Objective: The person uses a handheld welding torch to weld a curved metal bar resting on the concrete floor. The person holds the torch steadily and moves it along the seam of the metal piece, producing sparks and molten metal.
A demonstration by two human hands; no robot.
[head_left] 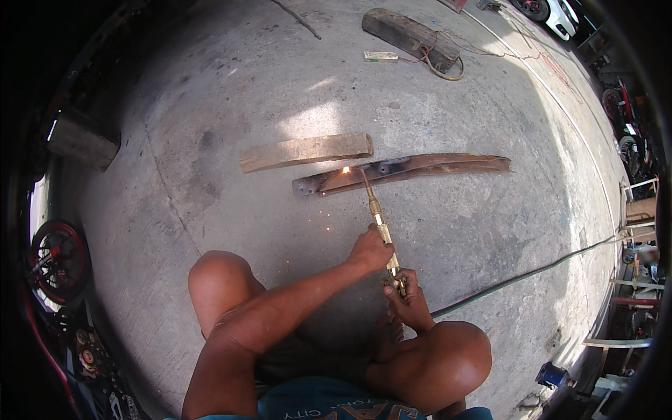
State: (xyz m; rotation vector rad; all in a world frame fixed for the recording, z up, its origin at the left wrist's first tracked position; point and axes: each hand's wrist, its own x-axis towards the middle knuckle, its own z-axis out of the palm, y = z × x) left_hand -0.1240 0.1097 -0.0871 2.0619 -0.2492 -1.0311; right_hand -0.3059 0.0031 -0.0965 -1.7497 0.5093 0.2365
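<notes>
A long brass cutting torch (381, 234) slants up from my hands toward a rusty metal bar (448, 165) on the concrete. My left hand (371, 250) is closed round the middle of its handle. Lower down, my right hand (411, 299) grips the torch's rear end near the valves, fingers partly hidden. The torch's tip stands at the bar's near side, left of its middle. A bright glowing spot (346, 169) burns on the metal there, and a few orange sparks drop toward my knees. Just beyond the bar lies a flat wooden plank (308, 150).
Green hoses (518, 280) run from my right side across the floor. A dark wooden beam (409, 38) with a cable lies far ahead. A wooden block (82, 138) and a red-rimmed wheel (57, 261) stand at left. A blue object (554, 375) sits at lower right.
</notes>
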